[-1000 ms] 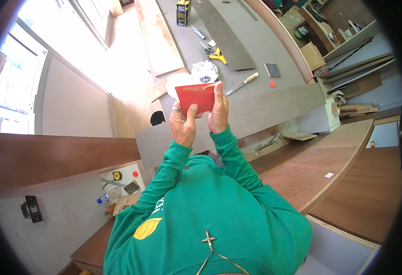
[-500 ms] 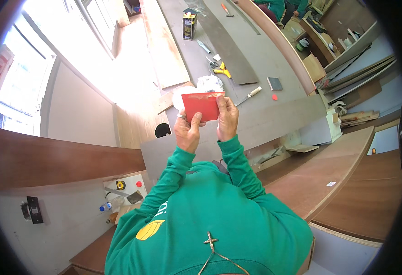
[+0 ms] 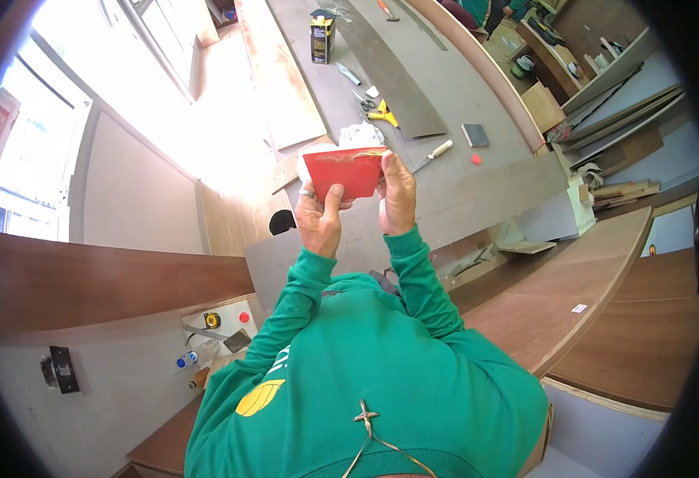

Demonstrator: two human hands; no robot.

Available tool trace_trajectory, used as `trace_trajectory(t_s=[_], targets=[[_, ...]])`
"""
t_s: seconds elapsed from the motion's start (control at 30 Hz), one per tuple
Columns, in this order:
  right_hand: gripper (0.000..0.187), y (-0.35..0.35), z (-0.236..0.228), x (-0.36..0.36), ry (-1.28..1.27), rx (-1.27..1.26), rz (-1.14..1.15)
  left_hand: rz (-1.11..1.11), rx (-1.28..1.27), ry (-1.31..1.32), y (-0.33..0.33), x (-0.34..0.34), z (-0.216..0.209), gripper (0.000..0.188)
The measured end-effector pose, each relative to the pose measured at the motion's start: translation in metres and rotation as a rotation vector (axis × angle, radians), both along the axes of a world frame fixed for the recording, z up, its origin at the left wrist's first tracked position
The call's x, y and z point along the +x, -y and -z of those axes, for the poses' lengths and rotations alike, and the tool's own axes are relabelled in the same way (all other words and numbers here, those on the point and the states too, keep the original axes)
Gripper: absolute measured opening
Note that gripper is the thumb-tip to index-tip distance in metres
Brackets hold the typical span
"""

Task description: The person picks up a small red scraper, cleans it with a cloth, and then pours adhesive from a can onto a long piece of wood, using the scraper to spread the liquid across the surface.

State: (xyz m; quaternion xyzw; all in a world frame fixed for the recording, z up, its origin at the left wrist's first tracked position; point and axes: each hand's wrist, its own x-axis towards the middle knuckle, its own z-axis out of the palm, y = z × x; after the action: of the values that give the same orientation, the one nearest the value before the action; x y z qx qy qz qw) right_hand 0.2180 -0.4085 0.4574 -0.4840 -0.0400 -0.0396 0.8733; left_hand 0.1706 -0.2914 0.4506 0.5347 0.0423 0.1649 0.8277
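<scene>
A flat red rectangular spreader [image 3: 343,175] is held up over the near part of the workbench, with beige residue along its far edge. My left hand [image 3: 318,225] grips its near left part, thumb on the upper face and fingers mostly hidden underneath. At the right edge, my right hand [image 3: 398,197] holds it with the thumb near the far corner. Just beyond lies a crumpled white wad [image 3: 361,133], partly covered by the spreader. A knife-like tool with a pale handle [image 3: 442,148] lies to the right of it. Yellow-handled tool [image 3: 384,116] and scissors [image 3: 364,101] rest farther off.
On the grey workbench [image 3: 509,182] stand a dark can [image 3: 322,41] and a dark square block [image 3: 474,135] beside a red disc [image 3: 477,159]. A long wooden board [image 3: 285,88] runs along the left. A hammer [image 3: 387,9] lies far back; another person [image 3: 499,14] is at upper right.
The spreader has moved slightly left and tilted so its face looks shallower. My right hand has shifted along its right edge, with the thumb closer to the far corner.
</scene>
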Motion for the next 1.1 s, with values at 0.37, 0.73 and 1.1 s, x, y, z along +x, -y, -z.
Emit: trace_trajectory(t_s=[0.37,0.73,1.1], targets=[[0.025,0.011,0.004,-0.006,-0.008,-0.271,0.24,0.031,0.081,0.03,0.009,-0.006,0.006,0.025],[0.029,0.007,0.007,-0.009,-0.058,-0.19,0.333,0.104,-0.027,-0.029,0.022,-0.012,0.0,0.024],[0.048,0.029,0.004,-0.015,-0.032,-0.206,0.119,0.058,-0.008,-0.05,0.023,-0.014,0.007,0.021]])
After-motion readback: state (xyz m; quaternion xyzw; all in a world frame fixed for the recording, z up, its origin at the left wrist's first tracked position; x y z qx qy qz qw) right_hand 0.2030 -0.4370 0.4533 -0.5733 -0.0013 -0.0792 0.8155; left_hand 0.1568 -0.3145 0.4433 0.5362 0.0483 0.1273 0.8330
